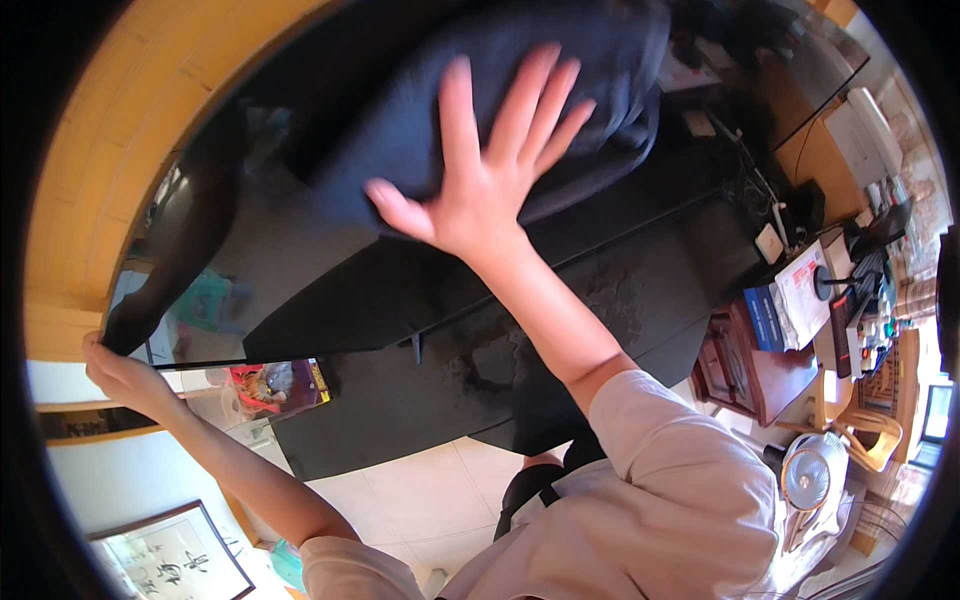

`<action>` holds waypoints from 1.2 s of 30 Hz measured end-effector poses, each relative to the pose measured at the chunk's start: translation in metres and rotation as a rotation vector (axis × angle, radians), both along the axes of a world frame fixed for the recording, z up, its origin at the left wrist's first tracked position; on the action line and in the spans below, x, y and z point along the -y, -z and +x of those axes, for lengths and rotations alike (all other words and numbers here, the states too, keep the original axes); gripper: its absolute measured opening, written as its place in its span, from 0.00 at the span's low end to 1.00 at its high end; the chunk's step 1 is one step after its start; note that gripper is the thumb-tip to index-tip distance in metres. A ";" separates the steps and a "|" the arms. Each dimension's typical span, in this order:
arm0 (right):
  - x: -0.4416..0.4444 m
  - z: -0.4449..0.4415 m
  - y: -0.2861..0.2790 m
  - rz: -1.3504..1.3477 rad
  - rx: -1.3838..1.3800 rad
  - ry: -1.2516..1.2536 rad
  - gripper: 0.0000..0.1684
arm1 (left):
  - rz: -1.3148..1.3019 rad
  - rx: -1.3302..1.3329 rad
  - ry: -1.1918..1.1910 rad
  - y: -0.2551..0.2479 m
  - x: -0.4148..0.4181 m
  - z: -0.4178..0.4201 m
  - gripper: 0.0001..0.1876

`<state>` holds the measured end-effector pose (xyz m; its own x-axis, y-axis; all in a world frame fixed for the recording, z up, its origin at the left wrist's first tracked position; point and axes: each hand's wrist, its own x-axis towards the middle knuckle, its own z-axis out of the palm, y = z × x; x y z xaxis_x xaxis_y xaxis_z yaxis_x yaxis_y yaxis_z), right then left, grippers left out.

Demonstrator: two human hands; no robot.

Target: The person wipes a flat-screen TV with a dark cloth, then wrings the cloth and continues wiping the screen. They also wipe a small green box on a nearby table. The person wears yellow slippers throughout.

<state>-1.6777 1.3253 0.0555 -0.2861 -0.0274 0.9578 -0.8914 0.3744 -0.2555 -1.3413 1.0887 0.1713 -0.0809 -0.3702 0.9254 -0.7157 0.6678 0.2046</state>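
Before me stands a large television with a glossy black screen (300, 247) that mirrors the room and my left arm. At its lower left corner, my left hand (124, 371) is closed around the edge. My right hand (487, 180) lies flat, fingers spread, over a dark blue area (390, 135) on the screen that looks like a folded cloth, though it is blurred and could partly be reflection. No finger of my right hand is curled around anything. A small black foot (418, 349) of the television rests on a black cabinet top (420, 405) with worn patches.
A packet with a tiger picture (274, 390) lies near the cabinet's left end. On the right are a white box-shaped device (769, 244), cables, a blue book (763, 319), a keyboard (844, 322), a fan (806, 480) and a wooden chair (870, 431). Framed calligraphy (180, 559) is at lower left.
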 end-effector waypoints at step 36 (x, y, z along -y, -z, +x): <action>-0.090 -0.015 0.324 0.385 0.891 -0.088 0.63 | -0.148 -0.142 -0.142 -0.006 0.021 -0.010 0.26</action>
